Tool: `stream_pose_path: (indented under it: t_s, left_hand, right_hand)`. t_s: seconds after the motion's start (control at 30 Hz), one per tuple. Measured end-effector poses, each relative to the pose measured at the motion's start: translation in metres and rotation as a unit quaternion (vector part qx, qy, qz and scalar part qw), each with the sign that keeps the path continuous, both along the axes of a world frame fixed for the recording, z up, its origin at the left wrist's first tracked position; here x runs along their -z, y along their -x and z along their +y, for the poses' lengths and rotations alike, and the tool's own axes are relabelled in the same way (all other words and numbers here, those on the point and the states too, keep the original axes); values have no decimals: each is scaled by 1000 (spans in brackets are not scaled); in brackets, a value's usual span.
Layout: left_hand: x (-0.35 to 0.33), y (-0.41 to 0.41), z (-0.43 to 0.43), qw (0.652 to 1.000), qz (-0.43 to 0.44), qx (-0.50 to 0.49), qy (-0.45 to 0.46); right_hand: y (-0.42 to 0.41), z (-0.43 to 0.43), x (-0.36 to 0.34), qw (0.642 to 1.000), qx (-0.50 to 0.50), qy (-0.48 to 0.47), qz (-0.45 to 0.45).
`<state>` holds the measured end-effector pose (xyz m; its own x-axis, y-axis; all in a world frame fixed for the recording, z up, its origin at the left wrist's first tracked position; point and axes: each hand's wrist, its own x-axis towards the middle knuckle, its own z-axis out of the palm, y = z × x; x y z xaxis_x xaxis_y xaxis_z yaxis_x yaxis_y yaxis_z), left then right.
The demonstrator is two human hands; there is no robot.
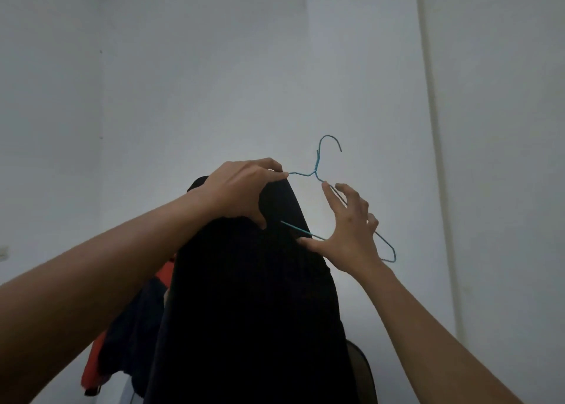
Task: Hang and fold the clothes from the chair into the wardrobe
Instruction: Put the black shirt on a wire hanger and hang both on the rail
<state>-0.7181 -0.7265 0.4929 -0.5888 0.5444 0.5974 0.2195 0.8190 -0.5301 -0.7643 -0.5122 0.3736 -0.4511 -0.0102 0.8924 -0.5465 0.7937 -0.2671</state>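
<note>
Seen from the head camera, two bare arms reach up and forward in front of a plain white wall (pixel 214 67). Between the hands is a blue wire hanger (pixel 317 162), held tilted, with its hook pointing up and to the right. A black garment (pixel 253 296) is draped over the hanger's left side and hangs straight down to the bottom of the picture, hiding that end of the wire. The left hand (pixel 241 189) grips the top of the garment, with the fingertips at the hanger's left shoulder and the thumb curled into the cloth below. The right hand (pixel 348 229) is spread wide with its fingers apart: the forefinger touches the hanger's bare right arm, and the thumb rests at the lower bar, against the garment's edge. The hanger's right corner sticks out beyond this hand. Lower left, behind the garment, hang red and navy clothes (pixel 122 327).
</note>
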Motion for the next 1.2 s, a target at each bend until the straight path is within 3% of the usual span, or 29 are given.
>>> stream_pose_path:
  t_s: [0.1, 0.2, 0.3, 0.4, 0.5, 0.73, 0.87, 1.0, 1.2]
  left_hand:
    - [-13, -8, -18, 998, 21, 13, -53]
    - [-22, -16, -36, 995, 35, 12, -96]
    - [-27, -24, -57, 989, 46, 12, -141]
    - [-26, -27, -83, 983, 49, 16, -178]
    - [-16, -25, -105, 977, 45, 12, -207]
    - [24, -15, -133, 951, 51, 72, -297]
    - [39, -9, -138, 946, 58, 77, -310]
    - [46, -5, -141, 949, 77, 59, -301]
    - [46, -2, -131, 966, 96, 27, -240]
  right_hand:
    - [-14, -20, 18, 991, -119, -11, 55]
    - [-22, -38, 39, 982, -177, -44, -45]
    - [-20, -42, 45, 978, -188, -13, -93]
    - [-19, -38, 37, 968, -212, 103, -81]
    - [-15, -37, 22, 933, -251, 243, -84]
    - [-16, -47, -15, 852, -267, 446, -57]
    - [-8, -47, -28, 874, -252, 411, -56]
    - [-7, -44, -33, 854, -292, 425, -70]
    - [-1, -43, -29, 863, -281, 416, -49]
